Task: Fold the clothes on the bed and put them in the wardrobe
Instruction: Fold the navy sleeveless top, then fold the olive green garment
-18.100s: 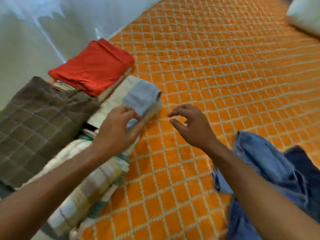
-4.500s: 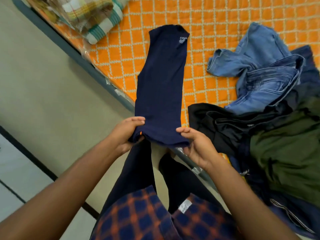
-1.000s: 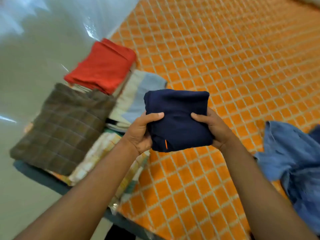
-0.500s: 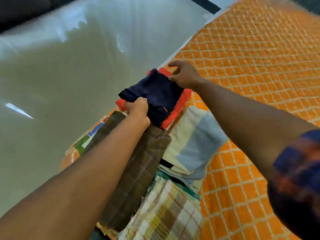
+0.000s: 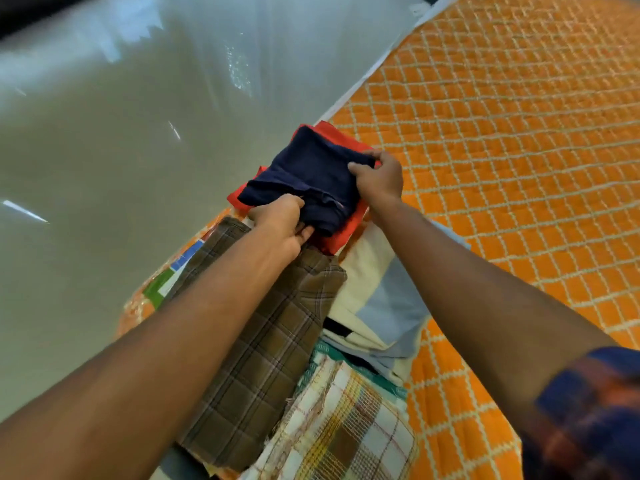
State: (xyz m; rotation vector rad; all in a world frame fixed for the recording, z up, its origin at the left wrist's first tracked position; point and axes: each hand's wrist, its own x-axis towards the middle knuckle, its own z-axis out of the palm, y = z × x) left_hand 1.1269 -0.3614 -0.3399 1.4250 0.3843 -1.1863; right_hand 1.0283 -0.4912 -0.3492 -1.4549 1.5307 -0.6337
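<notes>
A folded navy garment (image 5: 311,171) lies on top of a folded red garment (image 5: 341,233) at the bed's left edge. My left hand (image 5: 284,220) pinches the navy garment's near edge. My right hand (image 5: 379,178) holds its right side, thumb on top. Closer to me sit a folded brown checked cloth (image 5: 263,344), a cream and light blue garment (image 5: 377,299) and a pale checked cloth (image 5: 346,427).
The orange quilted bedcover (image 5: 519,150) stretches to the right and far side. A glossy pale floor (image 5: 121,133) fills the left, below the bed's edge. A dark checked sleeve (image 5: 588,410) shows at lower right.
The navy garment went from being held up in both hands to resting on the red garment. Since half a second ago both hands stay on it with small shifts.
</notes>
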